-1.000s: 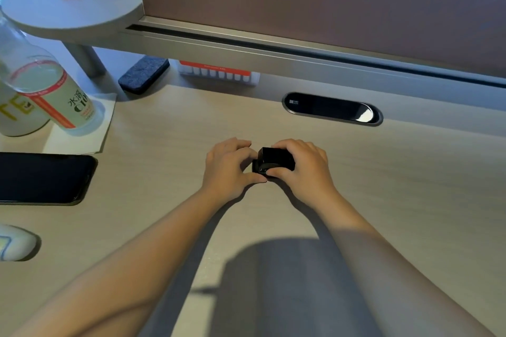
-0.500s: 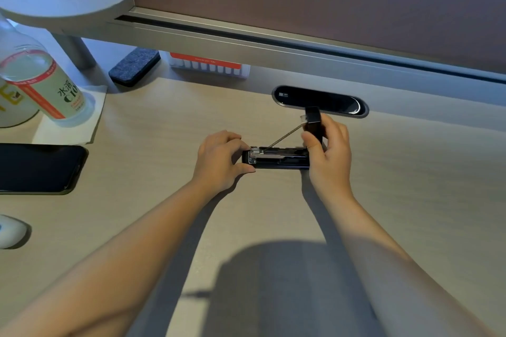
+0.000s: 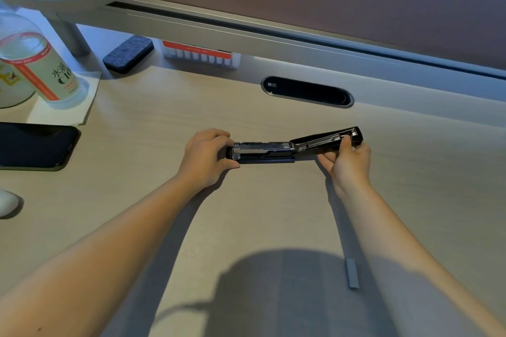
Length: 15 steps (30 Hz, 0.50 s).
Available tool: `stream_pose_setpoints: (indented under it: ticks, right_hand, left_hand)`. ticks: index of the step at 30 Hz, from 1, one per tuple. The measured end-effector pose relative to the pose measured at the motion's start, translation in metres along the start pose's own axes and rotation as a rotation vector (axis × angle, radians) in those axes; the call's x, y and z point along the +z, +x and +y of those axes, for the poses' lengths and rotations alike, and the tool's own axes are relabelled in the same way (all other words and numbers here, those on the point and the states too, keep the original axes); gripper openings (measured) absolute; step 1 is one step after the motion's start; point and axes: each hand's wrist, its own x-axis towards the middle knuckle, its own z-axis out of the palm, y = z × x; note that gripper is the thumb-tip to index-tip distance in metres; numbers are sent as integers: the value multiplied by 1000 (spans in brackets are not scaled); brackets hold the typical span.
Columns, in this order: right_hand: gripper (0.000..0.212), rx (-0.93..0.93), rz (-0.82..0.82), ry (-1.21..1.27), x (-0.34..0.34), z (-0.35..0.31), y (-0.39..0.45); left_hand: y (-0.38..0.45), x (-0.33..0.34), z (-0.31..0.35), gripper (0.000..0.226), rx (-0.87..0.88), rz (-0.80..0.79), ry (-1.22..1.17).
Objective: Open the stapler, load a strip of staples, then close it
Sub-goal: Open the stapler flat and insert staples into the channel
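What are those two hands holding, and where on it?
Both hold the stapler, swung open. The left hand grips the front end of its base; the right hand pinches the tip of the folded-back top arm.

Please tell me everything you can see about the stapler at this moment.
The stapler is black with a shiny metal magazine channel, and lies lengthwise on the light wooden desk. It is fully open: the top cover is swung back to the right, nearly flat. The left hand grips the base's left end; the right hand holds the cover's far end. Whether staples are inside cannot be told.
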Motion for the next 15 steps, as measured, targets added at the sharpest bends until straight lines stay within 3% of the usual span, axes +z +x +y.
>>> stream_pose_setpoints:
  ticks: [3,8,13,15]
  right_hand:
    - [34,-13,-4,-145,-10,6,4]
    - [52,-241,-81,-480,-48,18,-22]
    - [60,-468,-211,-1056,-93,45,-56]
    - [58,-522,-235,-1163,-109,50,-70]
  left_hand:
    - [-11,3,5,39,-23,18,-1]
    - [-32,17,14,41,-25,61,12]
    - [-52,31,20,40,6,94,37]
    - [-59,35,21,38,36,97,57]
